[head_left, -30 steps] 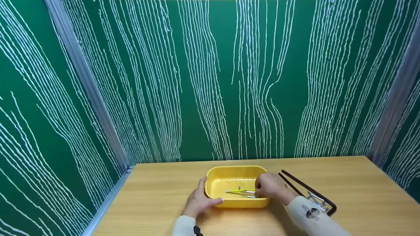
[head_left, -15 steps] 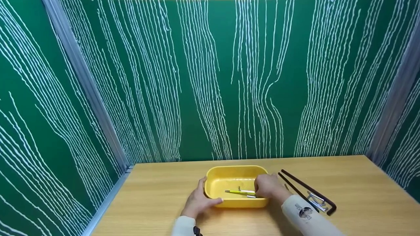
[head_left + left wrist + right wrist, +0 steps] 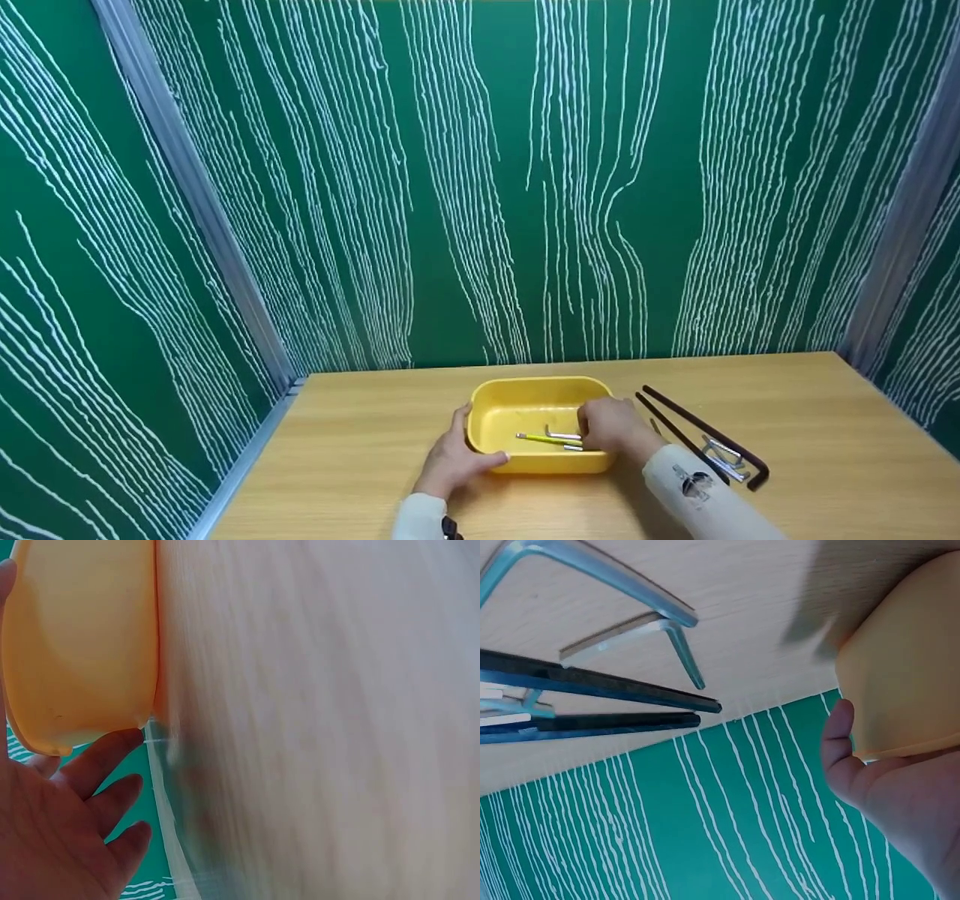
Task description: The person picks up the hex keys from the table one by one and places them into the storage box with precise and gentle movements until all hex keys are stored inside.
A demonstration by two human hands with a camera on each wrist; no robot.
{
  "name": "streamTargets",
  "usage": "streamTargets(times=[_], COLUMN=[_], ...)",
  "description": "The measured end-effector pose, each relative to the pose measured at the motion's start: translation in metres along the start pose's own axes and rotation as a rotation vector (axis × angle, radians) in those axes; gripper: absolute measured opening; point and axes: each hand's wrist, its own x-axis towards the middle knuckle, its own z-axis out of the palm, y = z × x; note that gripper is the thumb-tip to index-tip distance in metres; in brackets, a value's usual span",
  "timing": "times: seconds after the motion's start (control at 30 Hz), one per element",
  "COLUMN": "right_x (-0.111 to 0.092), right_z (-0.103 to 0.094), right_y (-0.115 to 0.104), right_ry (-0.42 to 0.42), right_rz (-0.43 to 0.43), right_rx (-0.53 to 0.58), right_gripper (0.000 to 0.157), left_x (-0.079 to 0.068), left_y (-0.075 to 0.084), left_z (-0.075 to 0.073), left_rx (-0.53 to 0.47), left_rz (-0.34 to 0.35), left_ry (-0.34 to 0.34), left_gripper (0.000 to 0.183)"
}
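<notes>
A yellow plastic bin [image 3: 555, 463] sits on the table. My left hand [image 3: 454, 457] holds its left end, thumb at the front rim and fingers along the side. In the left wrist view that hand's fingers reach round the bin's corner. My right hand [image 3: 615, 427] dips in over the right end, fingers bent down inside; what they hold is hidden, so I cannot tell. Just left of them lie a thin yellow stick [image 3: 536, 437] with a silver tip, a small silver hex key [image 3: 559, 434] and a short silver piece [image 3: 573, 448].
Two long dark hex keys [image 3: 709, 427] lie right of the bin, with several silver hex keys [image 3: 724, 454] between them. The right wrist view shows a silver hex key [image 3: 622, 581] close up. A green wall [image 3: 450, 300] with white lines stands behind the wooden table [image 3: 360, 435].
My right forearm has shifted slightly left and the hand's fingers have moved a little left in the bin. The small silver hex key shows more clearly. The left hand stays put.
</notes>
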Motion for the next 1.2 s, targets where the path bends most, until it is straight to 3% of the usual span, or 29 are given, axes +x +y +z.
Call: streamTargets(times=[0.2, 0.5, 0.63, 1.2], right_x=[-0.001, -0.012, -0.016, -0.029], right_z=[-0.004, -0.029, -0.043, -0.056], right_y=[0.001, 0.008, 0.010, 0.048], right_ry=[0.051, 0.095, 0.098, 0.120], right_rz=[-0.019, -0.052, -0.066, 0.030], right_rx=[0.054, 0.324, 0.388, 0.208], right_gripper=[0.014, 0.011, 0.009, 0.016], left_x=[0.001, 0.000, 0.000, 0.000], left_y=[0.000, -0.001, -0.002, -0.001], left_z=[0.001, 0.003, 0.002, 0.001], left_rx=[0.005, 0.005, 0.019, -0.020], left_rz=[-0.009, 0.007, 0.024, -0.004], left_ry=[0.010, -0.004, 0.009, -0.005], left_gripper=[0.114, 0.110, 0.111, 0.112])
